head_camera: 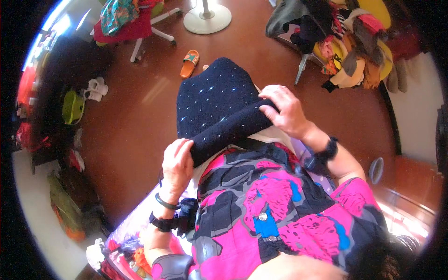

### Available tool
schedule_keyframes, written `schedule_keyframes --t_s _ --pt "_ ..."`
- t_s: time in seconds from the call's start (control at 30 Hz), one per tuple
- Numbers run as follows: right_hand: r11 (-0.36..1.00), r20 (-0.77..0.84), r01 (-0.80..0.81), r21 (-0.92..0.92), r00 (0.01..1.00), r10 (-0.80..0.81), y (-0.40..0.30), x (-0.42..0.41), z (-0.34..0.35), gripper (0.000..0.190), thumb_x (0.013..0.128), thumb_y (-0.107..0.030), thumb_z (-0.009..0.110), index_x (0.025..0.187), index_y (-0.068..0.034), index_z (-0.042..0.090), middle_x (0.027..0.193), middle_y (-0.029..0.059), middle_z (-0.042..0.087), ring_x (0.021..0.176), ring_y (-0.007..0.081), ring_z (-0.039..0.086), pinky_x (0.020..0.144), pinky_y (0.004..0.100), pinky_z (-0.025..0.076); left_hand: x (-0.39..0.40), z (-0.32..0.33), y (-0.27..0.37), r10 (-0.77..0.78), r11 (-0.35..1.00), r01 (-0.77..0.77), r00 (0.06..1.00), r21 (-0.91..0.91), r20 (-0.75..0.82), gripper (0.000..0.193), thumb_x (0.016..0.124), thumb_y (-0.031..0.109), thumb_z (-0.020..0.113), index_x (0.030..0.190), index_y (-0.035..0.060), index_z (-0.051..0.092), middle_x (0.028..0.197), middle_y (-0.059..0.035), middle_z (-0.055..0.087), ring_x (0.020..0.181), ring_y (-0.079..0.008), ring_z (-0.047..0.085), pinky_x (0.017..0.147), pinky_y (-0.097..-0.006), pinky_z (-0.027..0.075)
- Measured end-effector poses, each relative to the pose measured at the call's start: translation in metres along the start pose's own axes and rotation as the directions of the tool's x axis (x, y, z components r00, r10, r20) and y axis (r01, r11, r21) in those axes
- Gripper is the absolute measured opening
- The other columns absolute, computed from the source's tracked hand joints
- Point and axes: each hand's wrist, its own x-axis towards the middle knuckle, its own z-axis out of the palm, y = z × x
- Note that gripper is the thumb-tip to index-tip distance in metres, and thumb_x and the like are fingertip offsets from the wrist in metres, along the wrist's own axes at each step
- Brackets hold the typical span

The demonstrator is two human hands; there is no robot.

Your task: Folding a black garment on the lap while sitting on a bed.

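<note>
A dark navy knitted garment [215, 99] dotted with small shiny studs lies over my lap. Its near edge is turned over into a thick fold that slants up to the right. My left hand [177, 168] grips the left end of this fold, fingers on top. At the right end, my right hand [285, 108] pinches the fold between thumb and fingers. Pale cloth shows under the garment beside my right hand. What the garment's underside looks like is hidden.
An orange slide sandal [190, 64] lies on the brown floor [129, 140] ahead. A white round stand base [207, 19] is beyond it. Heaped clothes [344, 49] fill a chair at the far right. Colourful clothes [122, 259] are piled at my left. A green basket [72, 107] stands left.
</note>
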Motion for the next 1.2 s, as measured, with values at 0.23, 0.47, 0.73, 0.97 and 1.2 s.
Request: schedule_keyframes --t_s 0.23,0.47,0.73,0.97,1.2 --pt "0.924 0.331 0.376 -0.073 0.883 -0.333 -0.020 0.004 0.021 0.058 0.074 -0.032 0.073 0.123 -0.006 0.056 0.119 0.0116 0.059 0.111 0.0310 0.056 0.100 0.0440 0.040 0.009 0.008 0.013 -0.017 0.963 -0.020 0.991 0.270 0.135 0.065 0.073 0.025 0.074 0.128 0.0002 0.049 0.121 -0.0201 0.055 0.113 -0.0373 0.051 0.102 -0.0469 0.037" --pt "0.933 0.233 0.342 -0.113 0.922 -0.310 0.009 0.005 0.027 0.037 0.081 -0.013 0.056 0.117 -0.009 0.058 0.110 0.0106 0.061 0.100 0.0266 0.061 0.087 0.0370 0.049 0.014 0.016 -0.010 -0.188 0.980 0.176 0.972 0.092 0.141 0.068 0.066 0.018 0.077 0.127 0.0035 0.050 0.118 -0.0185 0.057 0.113 -0.0350 0.054 0.099 -0.0439 0.040" --pt "0.932 0.339 0.297 -0.208 0.916 -0.216 0.008 0.006 0.013 0.038 0.077 -0.007 0.056 0.115 -0.007 0.059 0.098 0.0092 0.063 0.092 0.0263 0.063 0.079 0.0372 0.051 0.011 0.002 -0.017 -0.159 0.977 0.131 0.972 0.165 0.170 0.065 0.065 0.004 0.073 0.126 0.0078 0.051 0.112 -0.0150 0.060 0.105 -0.0336 0.057 0.091 -0.0422 0.045" --pt "0.900 0.404 0.367 -0.234 0.879 -0.253 -0.013 0.001 -0.019 0.025 0.079 -0.010 0.055 0.104 -0.010 0.057 0.077 0.0078 0.054 0.074 0.0243 0.061 0.064 0.0359 0.050 0.003 -0.036 -0.001 0.001 0.985 -0.040 0.973 0.165 0.229 0.055 0.066 -0.003 0.067 0.118 0.0076 0.053 0.098 -0.0138 0.060 0.097 -0.0331 0.058 0.084 -0.0418 0.045" --pt "0.958 0.535 0.281 -0.053 0.818 -0.210 -0.027 -0.017 -0.036 0.029 0.075 -0.007 0.061 0.104 -0.009 0.056 0.081 0.0119 0.057 0.077 0.0309 0.062 0.067 0.0402 0.051 -0.003 -0.047 0.005 -0.031 0.994 0.075 0.893 -0.081 0.449 0.047 0.067 -0.001 0.067 0.112 0.0056 0.056 0.097 -0.0167 0.064 0.091 -0.0367 0.061 0.079 -0.0416 0.050"
